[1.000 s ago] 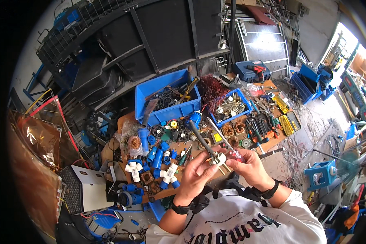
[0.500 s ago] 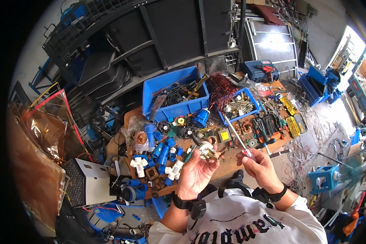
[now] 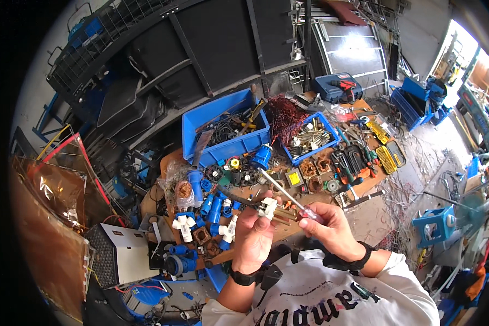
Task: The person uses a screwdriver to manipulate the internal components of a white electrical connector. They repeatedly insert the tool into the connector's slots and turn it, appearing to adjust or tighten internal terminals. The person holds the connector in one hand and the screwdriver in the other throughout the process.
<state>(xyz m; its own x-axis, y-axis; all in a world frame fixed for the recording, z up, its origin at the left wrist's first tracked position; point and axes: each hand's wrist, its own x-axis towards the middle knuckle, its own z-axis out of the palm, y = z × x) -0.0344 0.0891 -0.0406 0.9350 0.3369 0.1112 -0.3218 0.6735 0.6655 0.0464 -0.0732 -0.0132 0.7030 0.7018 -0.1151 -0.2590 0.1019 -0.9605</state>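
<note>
My left hand (image 3: 254, 239) is closed on a white plug (image 3: 267, 207) with long brass-coloured pins pointing right and a dark cable (image 3: 229, 195) running off to the upper left. My right hand (image 3: 334, 233) grips the clear-and-red handle of a screwdriver (image 3: 312, 216). Its long metal shaft slants up and leftward above the plug, the tip over the crowded workbench. Blue pipe fittings (image 3: 213, 213) and white fittings with blue ends (image 3: 185, 226) lie left of my hands. Whether the screwdriver touches the plug, I cannot tell.
A large blue crate (image 3: 201, 150) of cables and a smaller blue tray (image 3: 313, 152) of metal parts sit at the bench's back. Hand tools (image 3: 346, 171) and a yellow case (image 3: 387, 161) lie right. A white-panelled box (image 3: 125, 250) stands left, a blue stool (image 3: 434, 225) right.
The screwdriver has swung leftward to a flatter slant over the plug, with my right hand lower and further left than half a second ago. The plug has turned in my left hand.
</note>
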